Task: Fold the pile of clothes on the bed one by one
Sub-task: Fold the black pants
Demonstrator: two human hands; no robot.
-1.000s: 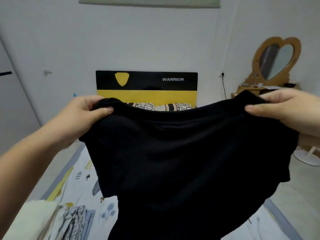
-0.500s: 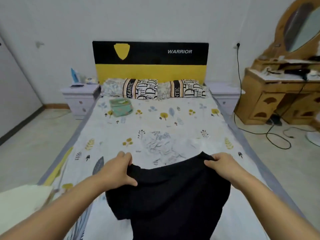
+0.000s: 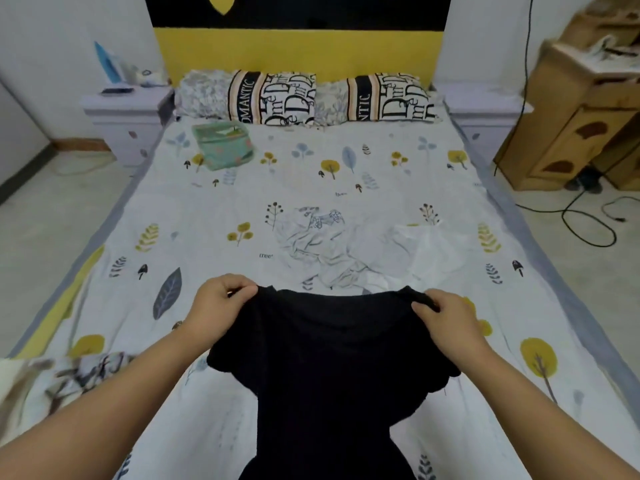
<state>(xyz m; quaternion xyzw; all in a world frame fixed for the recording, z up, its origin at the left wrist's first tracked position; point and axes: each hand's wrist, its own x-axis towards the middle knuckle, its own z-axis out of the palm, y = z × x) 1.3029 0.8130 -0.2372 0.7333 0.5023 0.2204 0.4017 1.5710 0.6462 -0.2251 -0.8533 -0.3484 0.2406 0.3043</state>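
Note:
A black short-sleeved top (image 3: 329,368) lies spread on the near part of the bed (image 3: 214,216), its shoulders away from me and its lower part running out of the bottom of the frame. My left hand (image 3: 218,303) pinches its left shoulder. My right hand (image 3: 446,318) pinches the right shoulder. Just beyond the top lie crumpled white clothes (image 3: 349,251), hard to tell from the patterned sheet. A folded green garment (image 3: 223,147) sits near the pillows at the far left.
Two lettered pillows (image 3: 273,97) lean on the black and yellow headboard (image 3: 298,46). A pale printed cloth (image 3: 52,382) lies at the bed's near left edge. Nightstands (image 3: 124,112) flank the bed. A wooden dresser (image 3: 585,109) and floor cables (image 3: 588,223) are at right.
The black top was held up in the air in front of me; both hands have brought it down onto the bed and keep hold of its shoulders. The view has tilted down.

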